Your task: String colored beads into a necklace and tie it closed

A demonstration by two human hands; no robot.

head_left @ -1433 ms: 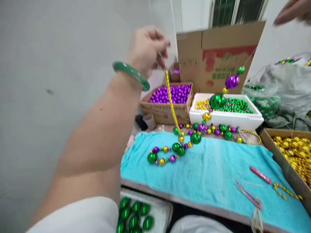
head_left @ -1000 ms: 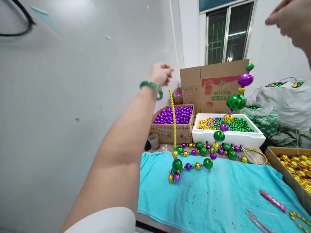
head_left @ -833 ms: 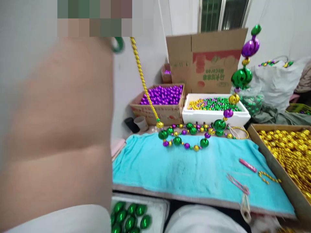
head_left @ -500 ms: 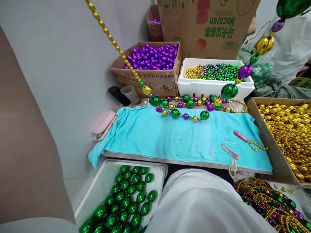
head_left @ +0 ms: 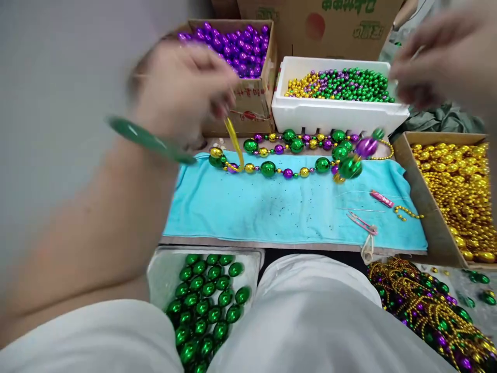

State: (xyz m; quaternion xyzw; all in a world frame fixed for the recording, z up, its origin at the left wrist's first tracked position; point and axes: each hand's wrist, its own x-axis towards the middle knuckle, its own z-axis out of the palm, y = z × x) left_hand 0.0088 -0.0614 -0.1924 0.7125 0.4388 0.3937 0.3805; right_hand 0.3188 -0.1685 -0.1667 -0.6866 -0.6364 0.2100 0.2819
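Nearest: lap (head_left: 310, 311) in white cloth, bottom centre. Left of it, tray (head_left: 159, 264) of large green beads. Right of it, heap (head_left: 427, 311) of gold, green and purple bead strings.

Beyond, teal towel (head_left: 291, 212) spread across the bench. On its right part: pink snips (head_left: 363, 223), pink tool (head_left: 381, 198) and short gold bit (head_left: 406, 211), each apart from the others.

Strand (head_left: 287, 172) of green, purple and gold beads lies along the towel's far edge in two rows. Its right end, a big green bead and a purple one, is blurred; cannot tell whether it rests on the cloth.

Left hand (head_left: 182, 88), motion-blurred, green bangle (head_left: 149, 140) on the wrist, is above the towel's far left corner. Fingertips are pinched together on the strand's thin gold end, which hangs down to the cloth.

Right hand (head_left: 438, 57), upper right, is heavily blurred with fingers curled; cannot tell whether it grips anything.

Far right: gold-bead box (head_left: 404, 150). Farthest: foam box (head_left: 337, 114) of green and gold beads, purple-bead box (head_left: 252, 103) beside it, carton (head_left: 322, 26) behind both.
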